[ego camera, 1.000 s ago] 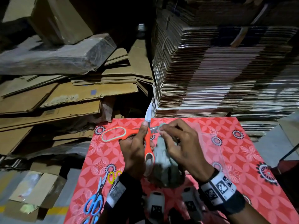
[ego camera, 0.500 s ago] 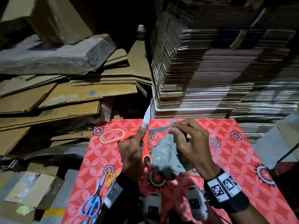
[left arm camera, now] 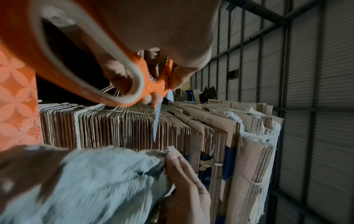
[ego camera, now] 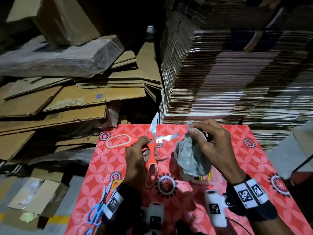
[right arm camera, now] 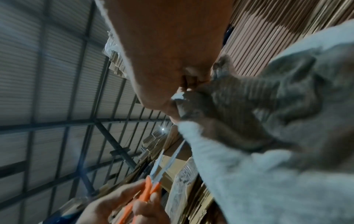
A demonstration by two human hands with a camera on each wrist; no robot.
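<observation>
Orange-handled scissors [ego camera: 150, 150] are spread wide, blades apart, above the red flowered table [ego camera: 254, 160]. My left hand [ego camera: 137, 158] grips them at the pivot and one handle; the left wrist view shows the handle loop [left arm camera: 99, 72] and one blade [left arm camera: 157, 121]. My right hand [ego camera: 213, 146] pinches a crumpled grey cloth [ego camera: 191, 156] by its top corner and holds it just right of the blades, not touching them. The right wrist view shows the cloth [right arm camera: 268, 136] hanging from the fingers and the scissors [right arm camera: 153, 178] below.
Blue-handled scissors [ego camera: 98, 211] and yellow-handled ones [ego camera: 116, 182] lie at the table's near left. A tall stack of flat cartons [ego camera: 228, 73] rises behind the table. Loose cardboard sheets [ego camera: 67, 102] pile up on the left. Two white devices [ego camera: 215, 207] sit at the near edge.
The right hand has drawn the cloth away from the scissors to the right and lifted it. The scissor blades, covered by cloth before, now show bare and spread.
</observation>
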